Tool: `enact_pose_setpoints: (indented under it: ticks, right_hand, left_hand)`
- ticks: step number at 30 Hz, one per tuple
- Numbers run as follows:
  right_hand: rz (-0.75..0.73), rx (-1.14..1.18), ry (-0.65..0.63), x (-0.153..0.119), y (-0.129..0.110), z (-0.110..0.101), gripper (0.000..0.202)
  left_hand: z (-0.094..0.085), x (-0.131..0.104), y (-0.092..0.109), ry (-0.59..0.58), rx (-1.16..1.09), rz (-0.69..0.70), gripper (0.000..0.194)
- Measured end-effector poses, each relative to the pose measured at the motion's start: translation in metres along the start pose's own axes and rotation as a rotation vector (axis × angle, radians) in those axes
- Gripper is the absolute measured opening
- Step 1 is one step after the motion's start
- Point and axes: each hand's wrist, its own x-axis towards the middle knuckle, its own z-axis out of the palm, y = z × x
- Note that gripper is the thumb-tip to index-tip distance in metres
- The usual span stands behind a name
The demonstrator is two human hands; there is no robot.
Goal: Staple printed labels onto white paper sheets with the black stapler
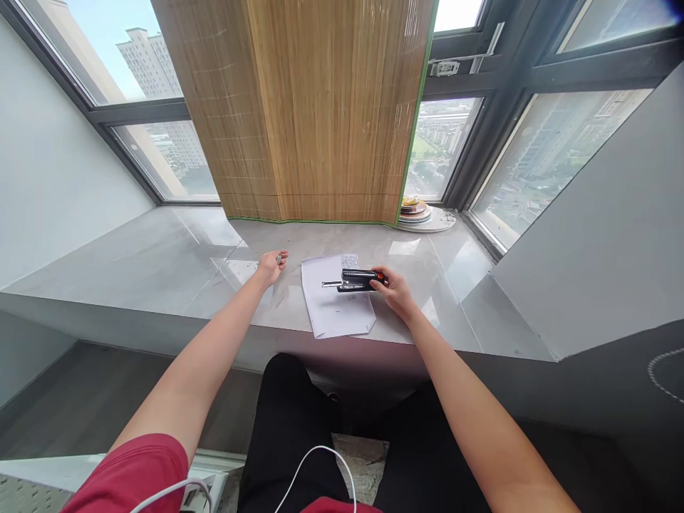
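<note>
My right hand [392, 288] is closed round the back end of a black stapler [357, 279] with a red-orange patch near my fingers. A thin metal rod sticks out of its front toward the left. The stapler hovers over or rests on white sheets of paper [336, 310] that carry some print; I cannot tell which. To the left of the paper, my left hand [271, 266] is turned palm up with its fingers curled. A small greyish thing shows between those fingers, too small to name.
The paper lies on a grey tiled window ledge [160, 263]. A bamboo blind [331, 114] hangs down to the ledge behind it. Stacked plates [427, 217] stand at the back right by the window frame. A white cable [315, 450] loops in front of my lap.
</note>
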Motion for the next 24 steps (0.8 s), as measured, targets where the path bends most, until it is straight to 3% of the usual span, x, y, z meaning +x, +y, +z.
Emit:
enact_pose_setpoints:
  ticks: [3,6,9,12,18,21,24]
  right_hand:
    - [0.010,-0.055,0.036,0.003,0.002,0.001,0.036]
    - [0.006,-0.061,0.030,0.003,0.002,0.002,0.035]
    - [-0.007,-0.058,0.009,0.001,0.002,0.002,0.034]
    - [-0.018,-0.062,-0.024,0.000,0.002,0.001,0.034]
    - [-0.031,-0.090,-0.045,0.001,0.006,0.001,0.032]
    - [-0.028,-0.105,-0.054,0.003,0.008,0.002,0.033]
    - [-0.029,-0.081,-0.057,0.004,0.008,0.002,0.033]
  left_hand:
    - [0.023,-0.035,-0.008,-0.135,-0.109,0.030,0.017]
    - [0.042,-0.076,-0.013,-0.354,-0.224,0.120,0.032]
    - [0.053,-0.103,-0.011,-0.404,-0.196,0.182,0.043]
    - [0.060,-0.111,-0.006,-0.388,-0.076,0.252,0.041]
    - [0.069,-0.116,-0.005,-0.317,0.279,0.491,0.009]
    - [0.071,-0.119,-0.006,-0.339,0.425,0.564,0.011]
    - [0.072,-0.117,-0.005,-0.366,0.486,0.535,0.014]
